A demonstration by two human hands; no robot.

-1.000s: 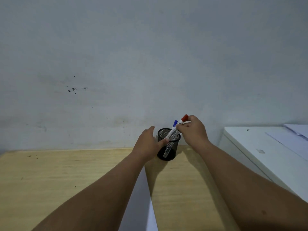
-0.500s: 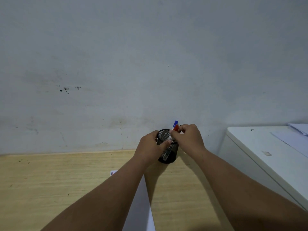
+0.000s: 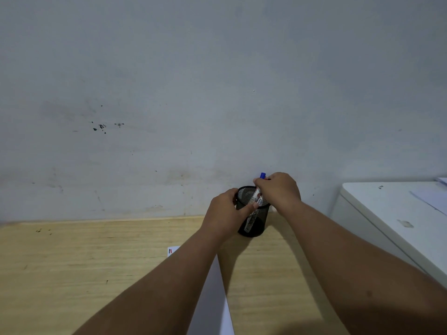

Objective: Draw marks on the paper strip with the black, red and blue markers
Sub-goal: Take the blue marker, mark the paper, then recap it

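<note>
A black mesh pen cup [image 3: 254,226] stands at the back of the wooden desk [image 3: 84,262]. My left hand [image 3: 226,213] grips its left side. Two white marker barrels [image 3: 257,200] lean inside it. My right hand [image 3: 278,189] is pinched over their tops, where a sliver of the red marker's cap shows under the fingers. The blue marker's cap [image 3: 263,175] sticks up just above them. No black marker is visible. The white paper strip [image 3: 212,298] lies under my left forearm, and its far corner [image 3: 172,251] carries a red and a dark mark.
A grey stained wall [image 3: 217,93] rises directly behind the desk. To the right stands a white cabinet [image 3: 387,213] with sheets of paper [image 3: 430,197] on top.
My right hand has lowered the red marker into the cup, so its cap is now almost hidden by the fingers. My left hand has closed tighter around the cup.
</note>
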